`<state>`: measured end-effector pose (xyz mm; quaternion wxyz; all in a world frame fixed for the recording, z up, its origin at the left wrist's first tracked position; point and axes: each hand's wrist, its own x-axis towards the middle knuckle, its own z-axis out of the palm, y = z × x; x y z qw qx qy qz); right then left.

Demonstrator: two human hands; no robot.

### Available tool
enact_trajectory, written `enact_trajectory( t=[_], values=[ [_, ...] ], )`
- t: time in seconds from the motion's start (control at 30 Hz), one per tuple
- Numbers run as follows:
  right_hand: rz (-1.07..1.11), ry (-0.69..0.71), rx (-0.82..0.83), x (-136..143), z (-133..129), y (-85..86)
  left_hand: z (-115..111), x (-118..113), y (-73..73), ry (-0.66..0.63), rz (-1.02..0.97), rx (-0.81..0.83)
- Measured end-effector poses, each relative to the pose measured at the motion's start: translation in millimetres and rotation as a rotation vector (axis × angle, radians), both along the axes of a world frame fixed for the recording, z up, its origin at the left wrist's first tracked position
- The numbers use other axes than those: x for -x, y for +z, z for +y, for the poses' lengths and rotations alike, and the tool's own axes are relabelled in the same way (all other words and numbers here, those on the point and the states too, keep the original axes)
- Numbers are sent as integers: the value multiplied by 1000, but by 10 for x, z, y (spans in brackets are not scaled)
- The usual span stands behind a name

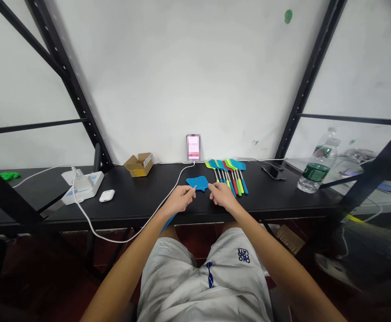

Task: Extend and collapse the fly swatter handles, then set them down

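Note:
A blue fly swatter (198, 182) with a flat perforated head is between my hands, just above the black tabletop. My left hand (181, 198) is closed around its thin metal shaft, near the head. The blue handle (167, 222) shows below my left wrist, beyond the table's front edge. Fingers of my right hand (221, 195) are pinched at the right edge of the head. Right beside that hand lies a row of several fly swatters (231, 175) in blue, green, yellow and red, heads toward the wall and handles toward me.
A phone (193, 147) leans on the wall, its white cable (163, 201) passing by my left arm. On the left are an open cardboard box (138, 165), a white earbud case (107, 196) and a power strip (84, 188). A dark phone (274, 171) and water bottles (318, 167) are right.

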<state>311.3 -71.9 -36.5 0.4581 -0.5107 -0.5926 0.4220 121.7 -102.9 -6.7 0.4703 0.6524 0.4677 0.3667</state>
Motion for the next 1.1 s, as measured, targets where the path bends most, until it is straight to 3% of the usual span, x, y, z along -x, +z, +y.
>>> enact_trajectory(
  t=[0.1,0.23,0.37,0.53,0.77,0.93,1.1],
  values=[
    [-15,133,-70,70,-130,74,-49,-27,14,-57,40,-49],
    [148,406,33,173,-317,192,-114,-65,23,-118,110,-146],
    [292,488,65,194,-367,224,-139,-79,29,-126,151,-209],
    [294,426,63,193,-326,191,-116,-73,-5,-159,180,-197],
    [291,216,32,171,-202,105,-18,-38,-120,-202,197,-105],
    [275,180,45,133,-116,25,24,-33,-154,-220,175,-58],
    [121,101,8,115,-75,-50,43,-4,-141,-242,115,14]
  ],
)
